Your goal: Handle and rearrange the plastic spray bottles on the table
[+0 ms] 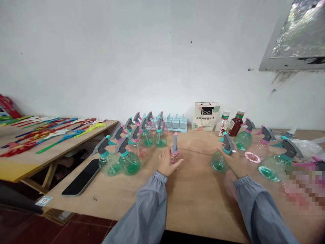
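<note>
Near the middle of the wooden table (193, 189), a pink spray bottle (175, 156) with a grey and pink head stands upright. My left hand (168, 162) is around its round body, thumb on the near right side. To the right, my right hand (230, 158) has its fingers on the grey and teal head of a green spray bottle (218, 163), which tilts slightly. More green and pink spray bottles are grouped at the left, among them a green one (130, 164). Others are at the right, such as a large green one (273, 166).
A black phone (81, 178) lies at the left edge. Along the wall are a light blue mould tray (177, 124), a paper bag (205, 117) and two sauce bottles (235, 123). Another table (27, 166) holds colourful long items. Plastic wrap (307, 149) lies far right.
</note>
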A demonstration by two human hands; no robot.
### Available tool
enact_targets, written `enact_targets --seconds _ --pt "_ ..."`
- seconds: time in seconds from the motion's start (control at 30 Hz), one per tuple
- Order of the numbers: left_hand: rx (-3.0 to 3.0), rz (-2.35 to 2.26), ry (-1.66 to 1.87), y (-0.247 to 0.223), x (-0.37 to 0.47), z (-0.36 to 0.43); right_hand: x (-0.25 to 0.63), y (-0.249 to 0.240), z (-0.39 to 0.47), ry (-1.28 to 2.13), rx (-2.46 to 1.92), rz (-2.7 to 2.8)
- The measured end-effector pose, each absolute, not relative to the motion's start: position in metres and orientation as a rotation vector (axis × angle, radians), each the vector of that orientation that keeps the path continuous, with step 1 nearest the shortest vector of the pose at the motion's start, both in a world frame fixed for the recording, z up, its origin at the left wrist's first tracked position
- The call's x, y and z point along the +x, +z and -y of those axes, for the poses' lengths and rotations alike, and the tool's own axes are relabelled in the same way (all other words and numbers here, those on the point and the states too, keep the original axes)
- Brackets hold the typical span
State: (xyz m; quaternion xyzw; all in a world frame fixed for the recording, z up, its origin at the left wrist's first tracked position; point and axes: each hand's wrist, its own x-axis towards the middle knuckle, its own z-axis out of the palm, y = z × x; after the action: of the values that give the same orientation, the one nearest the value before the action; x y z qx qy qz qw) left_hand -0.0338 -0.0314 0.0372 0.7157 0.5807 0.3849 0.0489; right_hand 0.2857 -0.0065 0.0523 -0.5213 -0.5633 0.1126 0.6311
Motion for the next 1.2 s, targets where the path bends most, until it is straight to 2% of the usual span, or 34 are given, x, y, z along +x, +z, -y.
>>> enact_targets --seconds 0.2,0.33,0.63,0.87,1.2 --pt "2.213 -1.727 1.168 0.037 -0.034 0.03 0.284 0.013 0.027 -0.181 -1.118 1.194" --pt "2.193 -1.756 1.15 0.036 -0.033 0.03 0.285 -0.016 0.037 -0.312 -1.261 1.347" --pt "2.199 -1.738 1.186 0.033 -0.035 0.028 0.308 -0.01 -0.034 -0.305 -1.727 1.127" --pt "2.221 -1.659 1.273 0.033 -0.035 0.029 0.325 -0.006 -0.088 -0.271 -1.72 0.983" --pt "2.204 -1.661 1.172 0.034 -0.031 0.035 0.326 0.004 -0.091 -0.242 -1.706 0.83"
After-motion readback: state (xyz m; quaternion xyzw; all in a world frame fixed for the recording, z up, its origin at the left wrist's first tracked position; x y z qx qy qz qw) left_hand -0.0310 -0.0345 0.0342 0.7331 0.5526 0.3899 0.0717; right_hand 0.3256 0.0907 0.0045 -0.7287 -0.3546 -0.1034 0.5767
